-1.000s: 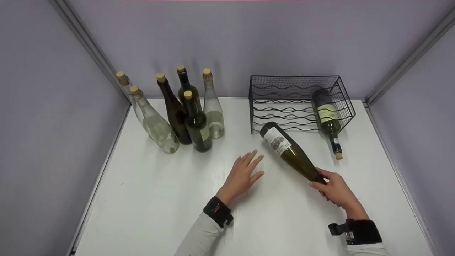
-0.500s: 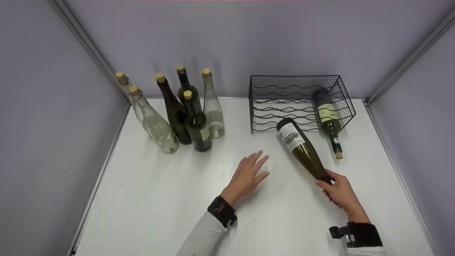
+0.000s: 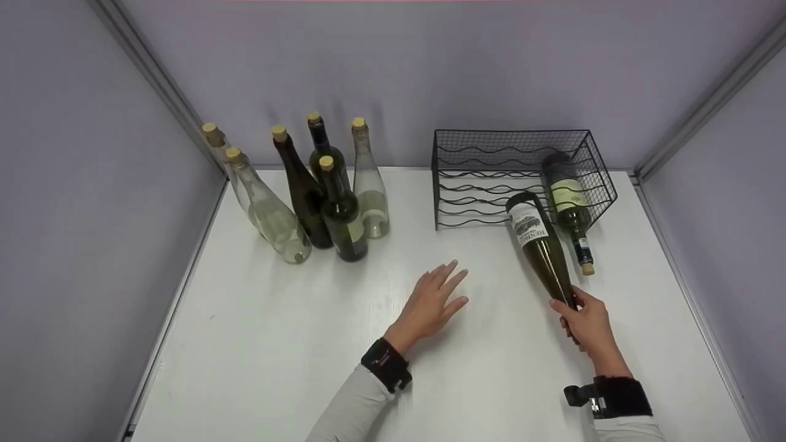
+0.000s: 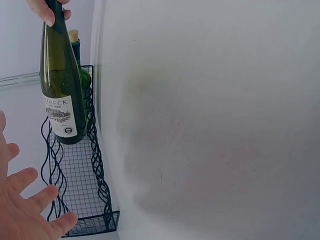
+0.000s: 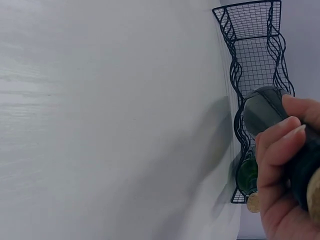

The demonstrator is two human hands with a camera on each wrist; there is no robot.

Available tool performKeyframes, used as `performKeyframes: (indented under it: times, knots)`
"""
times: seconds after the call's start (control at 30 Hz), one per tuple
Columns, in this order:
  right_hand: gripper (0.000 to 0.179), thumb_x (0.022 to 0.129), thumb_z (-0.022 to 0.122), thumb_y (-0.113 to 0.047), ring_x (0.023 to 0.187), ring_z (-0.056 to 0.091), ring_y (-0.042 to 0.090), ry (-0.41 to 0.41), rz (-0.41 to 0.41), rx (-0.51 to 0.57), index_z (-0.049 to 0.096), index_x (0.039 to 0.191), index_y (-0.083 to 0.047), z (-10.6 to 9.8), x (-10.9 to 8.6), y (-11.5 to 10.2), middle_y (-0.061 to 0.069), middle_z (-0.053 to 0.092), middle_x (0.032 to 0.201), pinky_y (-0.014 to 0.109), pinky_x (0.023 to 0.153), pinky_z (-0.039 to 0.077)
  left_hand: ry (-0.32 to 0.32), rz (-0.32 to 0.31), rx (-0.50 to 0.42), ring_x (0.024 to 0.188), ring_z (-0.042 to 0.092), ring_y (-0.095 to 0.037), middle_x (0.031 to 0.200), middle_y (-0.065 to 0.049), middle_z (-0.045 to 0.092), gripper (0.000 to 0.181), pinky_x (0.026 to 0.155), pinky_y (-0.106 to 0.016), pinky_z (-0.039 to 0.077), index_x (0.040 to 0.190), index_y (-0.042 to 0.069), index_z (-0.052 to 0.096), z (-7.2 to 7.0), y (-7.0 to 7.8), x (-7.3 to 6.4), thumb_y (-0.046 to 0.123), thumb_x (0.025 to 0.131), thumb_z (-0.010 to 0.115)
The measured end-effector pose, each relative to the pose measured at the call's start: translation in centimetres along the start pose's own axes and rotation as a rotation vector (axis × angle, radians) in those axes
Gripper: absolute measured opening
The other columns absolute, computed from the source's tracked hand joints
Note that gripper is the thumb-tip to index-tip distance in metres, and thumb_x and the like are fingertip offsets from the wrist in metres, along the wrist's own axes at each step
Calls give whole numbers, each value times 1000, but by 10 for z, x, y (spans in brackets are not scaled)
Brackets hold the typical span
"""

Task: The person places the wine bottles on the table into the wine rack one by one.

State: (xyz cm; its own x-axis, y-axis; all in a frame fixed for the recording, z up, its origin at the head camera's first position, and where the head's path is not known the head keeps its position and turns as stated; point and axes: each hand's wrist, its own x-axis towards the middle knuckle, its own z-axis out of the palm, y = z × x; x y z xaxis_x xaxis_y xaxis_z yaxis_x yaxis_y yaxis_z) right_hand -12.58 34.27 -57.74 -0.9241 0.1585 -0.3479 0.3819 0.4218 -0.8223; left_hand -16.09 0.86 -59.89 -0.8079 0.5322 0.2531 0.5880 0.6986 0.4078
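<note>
My right hand grips a dark green wine bottle by its neck, fingers curled round it. The bottle's base points away from me, at the front of a black wire wine rack; its white label shows in the left wrist view. In the right wrist view, the cork end is close to the camera and the hand wraps the neck. Another green bottle with a pale label lies in the rack's right end, cork toward me. My left hand hovers with spread fingers over the white table, holding nothing.
Several corked bottles stand at the back left, among them a clear one, a dark brown one and a green one. The white table is bounded by grey walls at the back and both sides.
My right hand has swung the held bottle's base rightward and away from me, from left of the rack's middle to beside the bottle lying there. My left hand has shifted slightly right.
</note>
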Motion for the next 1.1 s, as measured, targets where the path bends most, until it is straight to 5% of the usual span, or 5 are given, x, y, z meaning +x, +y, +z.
performKeyframes:
  times: [0.53,1.1]
  knots:
    - [67,95,65,-33,46,49,12,32,31,130,35,152,-13,9,40,0,2,57,65,28,34,36,-33,-44,-51,144,27,-23,159,-4,27,62,115,-46,23,156,16,26,5,6,3,50,105,34]
    - [62,97,62,-27,46,50,12,50,3,184,36,152,-13,24,81,-6,5,59,68,28,34,37,-101,-115,-38,145,26,-23,160,-3,25,63,116,-44,22,157,18,24,7,9,30,53,104,31]
